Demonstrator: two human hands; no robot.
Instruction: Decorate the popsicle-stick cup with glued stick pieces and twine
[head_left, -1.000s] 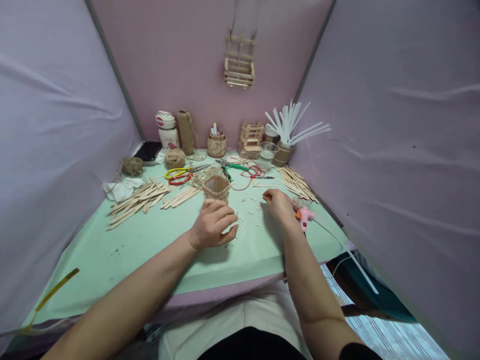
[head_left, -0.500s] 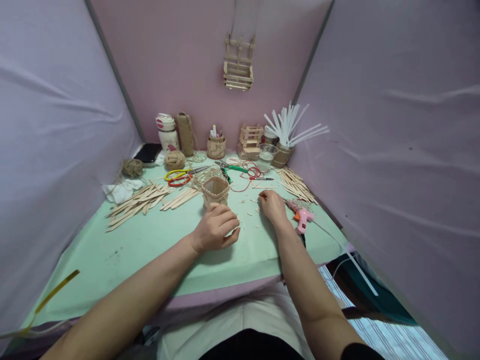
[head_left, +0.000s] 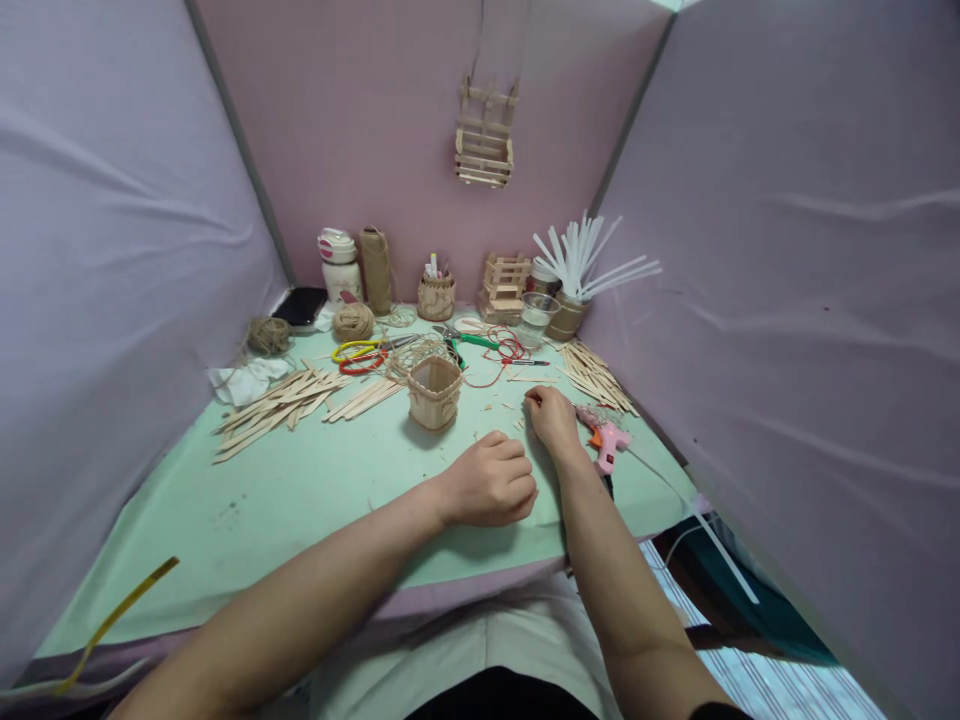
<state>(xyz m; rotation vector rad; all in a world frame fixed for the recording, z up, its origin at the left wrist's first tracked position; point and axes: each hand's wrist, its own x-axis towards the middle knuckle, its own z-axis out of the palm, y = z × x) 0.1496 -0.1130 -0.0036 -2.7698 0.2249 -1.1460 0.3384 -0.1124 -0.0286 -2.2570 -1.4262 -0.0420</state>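
My left hand (head_left: 491, 482) is curled closed low over the front middle of the table, its palm side turned away, so anything inside is hidden. Just beyond it to the right, my right hand (head_left: 553, 418) rests near the tabletop with fingertips pressed together; whether they pinch something is too small to tell. Tiny wood scraps (head_left: 519, 424) lie by its fingers. A small square wooden stick cup (head_left: 434, 395) stands upright behind my left hand, touched by neither hand. The pink glue gun (head_left: 611, 447) lies right of my right hand.
Loose craft sticks lie in piles at left (head_left: 279, 405) and right (head_left: 596, 375). Yellow-and-red-handled scissors (head_left: 360, 352), green-handled pliers (head_left: 476, 340), red cord (head_left: 511, 345) and twine balls (head_left: 352, 322) lie farther back. A cup (head_left: 568, 318) holds white glue sticks. A wooden rack (head_left: 484, 150) hangs above.
My left hand has moved right and toward me, away from the wooden cup, and its fingers have curled in more. My right hand has barely shifted.
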